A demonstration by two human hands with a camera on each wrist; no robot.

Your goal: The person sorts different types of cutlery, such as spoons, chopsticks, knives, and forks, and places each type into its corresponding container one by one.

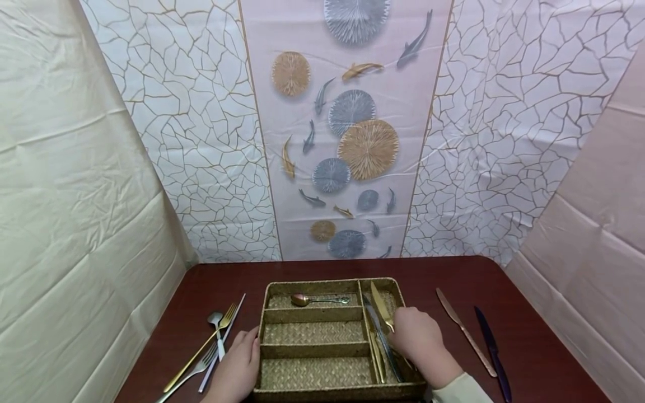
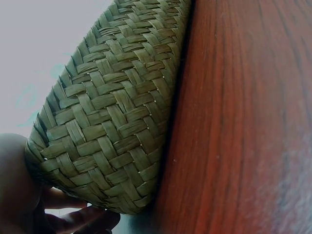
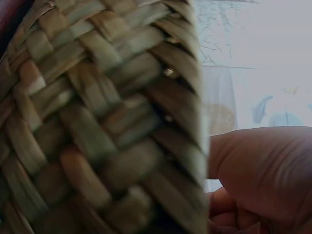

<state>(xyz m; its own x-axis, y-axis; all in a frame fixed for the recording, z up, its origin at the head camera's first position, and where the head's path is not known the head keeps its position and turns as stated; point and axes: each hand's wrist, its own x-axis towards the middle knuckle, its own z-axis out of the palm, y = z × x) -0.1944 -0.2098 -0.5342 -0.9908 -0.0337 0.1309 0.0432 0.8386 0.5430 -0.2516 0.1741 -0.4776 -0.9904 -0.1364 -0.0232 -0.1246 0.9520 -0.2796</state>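
Observation:
A woven tray [image 1: 314,351] with several compartments stands on the table. My left hand [image 1: 237,366] holds its left side; in the left wrist view the fingers [image 2: 73,219] bend round the woven wall [image 2: 112,107]. Over the long right compartment, my right hand [image 1: 417,341] pinches a gold knife [image 1: 381,305], whose blade points away and whose handle is partly covered. Beside it in that compartment lie a dark silvery knife [image 1: 383,333] and gold cutlery [image 1: 377,358]. The right wrist view has the hand [image 3: 265,178] behind the tray wall [image 3: 97,117], which hides the knife.
A spoon [image 1: 300,300] lies in the tray's far left compartment. Left of the tray, a gold fork [image 1: 201,347], a silver fork [image 1: 203,365], a white-handled spoon [image 1: 215,319] and a thin utensil [image 1: 235,316] overlap. Rightward lie a copper-coloured knife [image 1: 466,333] and a dark knife [image 1: 491,344].

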